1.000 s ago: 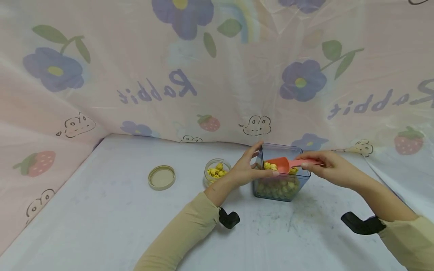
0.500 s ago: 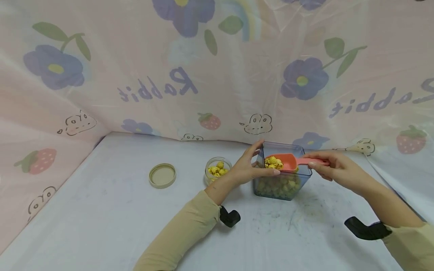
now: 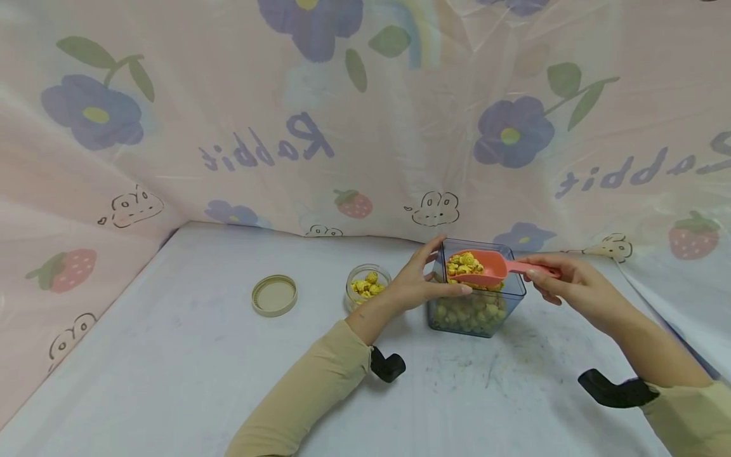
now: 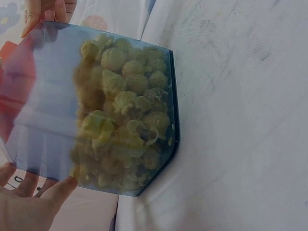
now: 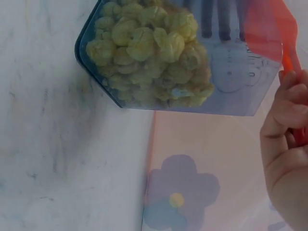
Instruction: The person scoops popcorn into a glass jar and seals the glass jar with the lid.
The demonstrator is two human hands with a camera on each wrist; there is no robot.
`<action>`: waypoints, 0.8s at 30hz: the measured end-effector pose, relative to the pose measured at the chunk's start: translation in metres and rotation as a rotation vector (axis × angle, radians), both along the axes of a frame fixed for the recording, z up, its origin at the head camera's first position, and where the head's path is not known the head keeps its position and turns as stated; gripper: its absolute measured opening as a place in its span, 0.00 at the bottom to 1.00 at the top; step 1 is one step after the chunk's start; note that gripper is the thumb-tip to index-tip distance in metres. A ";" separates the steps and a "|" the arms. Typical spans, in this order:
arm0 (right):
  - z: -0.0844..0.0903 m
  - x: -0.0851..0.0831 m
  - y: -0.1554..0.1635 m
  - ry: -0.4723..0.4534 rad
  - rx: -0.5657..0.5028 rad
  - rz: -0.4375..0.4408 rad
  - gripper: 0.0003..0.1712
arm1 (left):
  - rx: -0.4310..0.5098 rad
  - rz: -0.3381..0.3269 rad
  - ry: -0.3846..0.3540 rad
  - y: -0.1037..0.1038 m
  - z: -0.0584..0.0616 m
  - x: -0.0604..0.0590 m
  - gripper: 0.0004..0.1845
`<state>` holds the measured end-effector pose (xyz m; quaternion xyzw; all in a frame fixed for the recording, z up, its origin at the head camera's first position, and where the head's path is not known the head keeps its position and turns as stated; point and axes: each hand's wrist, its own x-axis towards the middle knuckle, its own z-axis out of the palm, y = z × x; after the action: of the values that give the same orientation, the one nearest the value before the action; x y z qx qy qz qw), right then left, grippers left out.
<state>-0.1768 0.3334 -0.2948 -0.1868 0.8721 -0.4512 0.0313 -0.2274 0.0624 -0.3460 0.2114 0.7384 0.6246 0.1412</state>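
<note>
A bluish see-through box (image 3: pixel 471 312), partly filled with yellow popcorn (image 4: pixel 125 96), stands on the table. My left hand (image 3: pixel 414 284) grips its left side, thumb along the near wall and fingers spread round the far corner. In my right hand (image 3: pixel 577 287) is the handle of a coral-red scoop (image 3: pixel 495 266), pinched between thumb and fingers. The scoop's bowl, loaded with popcorn, is level at the top of the box. Through the box wall, the right wrist view shows the scoop and the dark shapes of the left fingers.
Left of the box stands a round glass jar (image 3: pixel 351 279) with some popcorn in it, partly behind the left wrist. A round beige lid (image 3: pixel 274 296) lies farther left on the white table (image 3: pixel 188 355). A patterned curtain (image 3: pixel 377 127) closes off the back.
The scoop has risen from the popcorn and levelled, its load now in plain sight. My right hand has shifted slightly right with it; the left hand keeps its hold on the box.
</note>
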 end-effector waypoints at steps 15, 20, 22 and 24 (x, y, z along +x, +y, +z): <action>0.002 0.001 0.000 0.017 -0.029 -0.007 0.13 | 0.008 -0.004 0.005 0.000 -0.001 -0.001 0.51; 0.002 0.001 0.000 0.019 -0.029 -0.016 0.13 | 0.008 -0.004 0.008 0.000 -0.002 -0.001 0.51; 0.002 0.001 0.000 0.025 -0.027 -0.020 0.12 | 0.002 -0.006 0.010 0.000 -0.002 -0.002 0.50; 0.002 0.001 -0.001 0.029 -0.025 -0.025 0.12 | -0.008 -0.008 0.017 -0.001 -0.002 -0.002 0.50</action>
<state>-0.1757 0.3328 -0.2926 -0.1827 0.8691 -0.4595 0.0105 -0.2293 0.0617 -0.3478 0.2191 0.7411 0.6194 0.1385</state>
